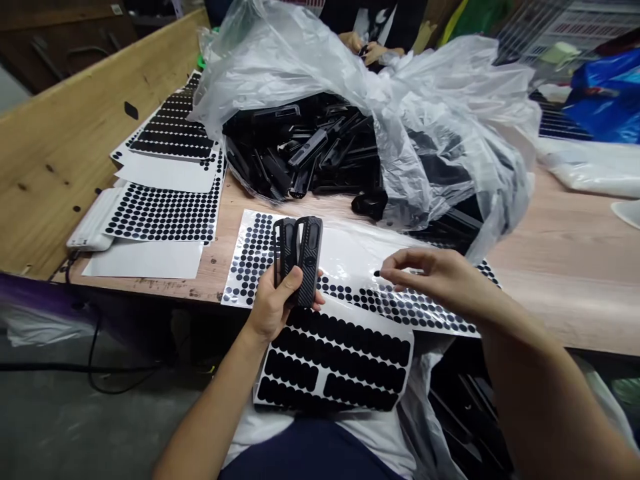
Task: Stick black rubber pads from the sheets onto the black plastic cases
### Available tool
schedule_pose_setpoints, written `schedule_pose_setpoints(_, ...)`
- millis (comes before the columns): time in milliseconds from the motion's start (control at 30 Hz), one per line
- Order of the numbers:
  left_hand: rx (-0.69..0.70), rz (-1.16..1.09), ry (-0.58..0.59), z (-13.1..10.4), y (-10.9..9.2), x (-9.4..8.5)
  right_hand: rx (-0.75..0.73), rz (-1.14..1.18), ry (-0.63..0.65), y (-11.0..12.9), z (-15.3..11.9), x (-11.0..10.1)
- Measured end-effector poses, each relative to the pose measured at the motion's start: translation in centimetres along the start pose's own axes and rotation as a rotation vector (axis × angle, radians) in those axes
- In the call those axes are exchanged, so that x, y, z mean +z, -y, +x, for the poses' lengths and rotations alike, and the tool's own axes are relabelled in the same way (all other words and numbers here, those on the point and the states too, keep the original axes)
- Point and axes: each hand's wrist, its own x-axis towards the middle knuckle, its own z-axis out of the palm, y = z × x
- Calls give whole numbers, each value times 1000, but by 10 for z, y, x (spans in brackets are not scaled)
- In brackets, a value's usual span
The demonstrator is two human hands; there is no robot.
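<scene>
Two long black plastic parts [309, 257] stand side by side in my left hand [274, 300], whose thumb and fingers are wrapped round their lower ends. To the right, my right hand [430, 273] is raised over a sheet of round black stickers [400, 307], thumb and forefinger pinched on a small black round sticker [377, 273]. Another sheet with rows of joined black dots [340, 360] hangs over the table's front edge onto the lap. Behind the hands, an open clear plastic bag [300, 60] holds a heap of black plastic parts [320, 150].
More sticker sheets [163, 210] and a white device with a cable [95, 220] lie at the left by a wooden board [100, 133]. Across the table [565, 267] are a person's hands [373, 50]. A blue bag [607, 97] sits far right. Black parts fill a bag below right.
</scene>
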Motion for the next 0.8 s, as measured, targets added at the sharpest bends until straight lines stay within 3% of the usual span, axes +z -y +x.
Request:
schedule_pose_setpoints(100,-1,6,4,-1,1,1,77,475,43,30,0,29)
schedule_pose_setpoints(200,-14,27,7,-2,3,1,88,643,69,52,5,57)
schedule_pose_setpoints(333,-33,53,40,-3,6,-2,56,627,66,60,12,70)
schedule_pose_setpoints(800,-45,46,52,-4,3,-3,-8,477,2,69,10,69)
